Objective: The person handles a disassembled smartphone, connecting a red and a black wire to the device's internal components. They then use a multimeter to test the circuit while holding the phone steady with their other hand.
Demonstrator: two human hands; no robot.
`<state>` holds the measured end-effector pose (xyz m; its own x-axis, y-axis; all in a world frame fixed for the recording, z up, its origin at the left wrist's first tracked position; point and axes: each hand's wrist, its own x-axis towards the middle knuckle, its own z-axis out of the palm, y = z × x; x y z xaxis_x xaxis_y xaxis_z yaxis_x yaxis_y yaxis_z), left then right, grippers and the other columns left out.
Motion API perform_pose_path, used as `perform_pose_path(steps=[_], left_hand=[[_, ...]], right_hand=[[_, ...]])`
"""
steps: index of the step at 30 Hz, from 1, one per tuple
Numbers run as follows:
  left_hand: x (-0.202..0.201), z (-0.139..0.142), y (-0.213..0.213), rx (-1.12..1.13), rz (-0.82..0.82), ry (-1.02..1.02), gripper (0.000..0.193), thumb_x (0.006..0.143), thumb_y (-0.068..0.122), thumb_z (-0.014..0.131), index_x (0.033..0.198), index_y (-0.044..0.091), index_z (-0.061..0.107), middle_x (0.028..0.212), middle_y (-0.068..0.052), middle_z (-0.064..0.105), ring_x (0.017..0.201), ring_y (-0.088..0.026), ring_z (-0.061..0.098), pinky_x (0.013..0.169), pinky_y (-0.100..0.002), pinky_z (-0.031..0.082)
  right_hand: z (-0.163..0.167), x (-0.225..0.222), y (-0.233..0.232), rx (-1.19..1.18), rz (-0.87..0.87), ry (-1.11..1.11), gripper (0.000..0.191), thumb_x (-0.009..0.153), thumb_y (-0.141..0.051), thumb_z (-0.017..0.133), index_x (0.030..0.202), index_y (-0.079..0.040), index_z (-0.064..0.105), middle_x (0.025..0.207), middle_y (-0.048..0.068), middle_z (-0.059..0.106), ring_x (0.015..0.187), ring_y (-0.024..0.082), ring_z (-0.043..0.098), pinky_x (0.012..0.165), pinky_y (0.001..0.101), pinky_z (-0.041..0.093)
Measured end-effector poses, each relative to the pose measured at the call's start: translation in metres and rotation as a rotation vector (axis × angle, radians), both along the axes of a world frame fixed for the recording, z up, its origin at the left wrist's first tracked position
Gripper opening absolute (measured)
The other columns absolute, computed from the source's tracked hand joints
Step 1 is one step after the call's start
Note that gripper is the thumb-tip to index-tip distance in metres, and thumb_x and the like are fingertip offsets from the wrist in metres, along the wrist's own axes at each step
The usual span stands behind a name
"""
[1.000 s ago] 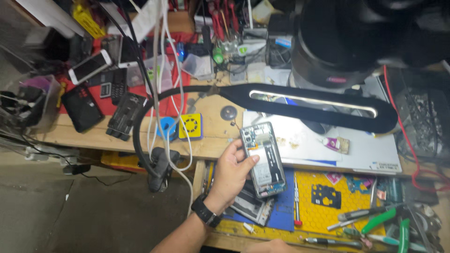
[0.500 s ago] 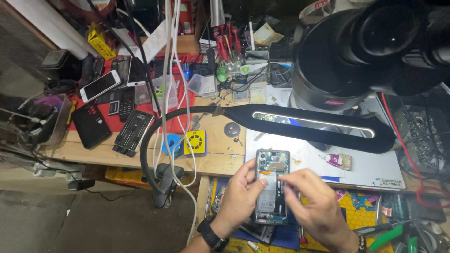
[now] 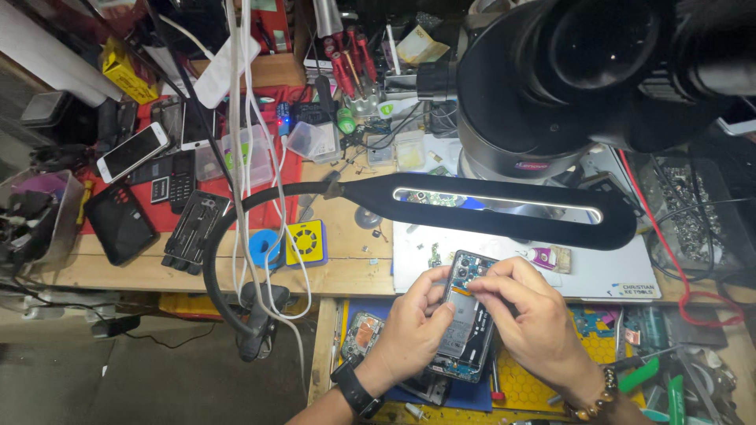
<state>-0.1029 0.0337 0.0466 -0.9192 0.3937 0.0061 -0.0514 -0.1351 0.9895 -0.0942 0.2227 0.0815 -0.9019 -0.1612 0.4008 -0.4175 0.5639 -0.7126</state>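
Since the earlier frame, both hands have settled lower on the opened smartphone (image 3: 466, 315), and the view has shifted so the phone sits nearer the front edge of the counter (image 3: 346, 271). The left hand (image 3: 409, 327) cradles the phone from its left side, fingers wrapped behind and thumb on the edge; this grip is pressed around the phone body, holding it tilted up toward the camera, probably to steady it for fine work. The right hand (image 3: 531, 315) has thumb and forefinger pressed together over the upper interior, near the camera module. Whether they pinch a small part or only press on one cannot be told; the fingertips hide that spot.

The phone hangs above a blue and yellow work mat (image 3: 543, 382), with a second opened device (image 3: 364, 334) just beside the left wrist. A black gooseneck lamp (image 3: 504, 206) arches across above the hands, and a microscope head (image 3: 575, 71) fills the upper right, blocking whatever lies behind it. The phone's lower end is covered by the palms. Small screws and parts on the white pad (image 3: 598, 271) are too small to identify.
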Motion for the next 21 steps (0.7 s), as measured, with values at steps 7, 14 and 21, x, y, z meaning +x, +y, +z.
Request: perform_pose_path(steps=[7, 14, 21], left_hand=[[-0.001, 0.001, 0.0, -0.07, 0.001, -0.015, 0.044, 0.098, 0.004, 0.052, 0.143, 0.001, 0.049, 0.12, -0.009, 0.075, 0.099, -0.008, 0.072, 0.081, -0.022, 0.059], [-0.004, -0.002, -0.001, -0.093, 0.001, -0.023, 0.047, 0.097, 0.004, 0.052, 0.143, 0.001, 0.051, 0.115, -0.01, 0.077, 0.092, -0.008, 0.071, 0.077, -0.022, 0.058], [-0.006, -0.004, -0.002, -0.104, 0.002, 0.005, 0.046, 0.096, 0.004, 0.052, 0.142, 0.002, 0.052, 0.112, -0.01, 0.078, 0.093, -0.009, 0.072, 0.079, -0.023, 0.059]], right_hand=[[0.014, -0.008, 0.002, 0.144, 0.026, 0.109, 0.015, 0.08, -0.004, 0.074, 0.095, -0.004, 0.074, 0.089, 0.005, 0.065, 0.083, 0.02, 0.065, 0.073, 0.0331, 0.051], [0.019, -0.013, 0.003, 0.308, 0.111, 0.2, 0.015, 0.076, -0.007, 0.075, 0.092, -0.006, 0.074, 0.092, 0.006, 0.063, 0.088, 0.026, 0.063, 0.079, 0.0407, 0.047], [0.02, -0.02, 0.005, 0.229, 0.161, 0.133, 0.016, 0.077, -0.009, 0.076, 0.093, -0.007, 0.075, 0.092, 0.005, 0.061, 0.089, 0.024, 0.064, 0.077, 0.0367, 0.05]])
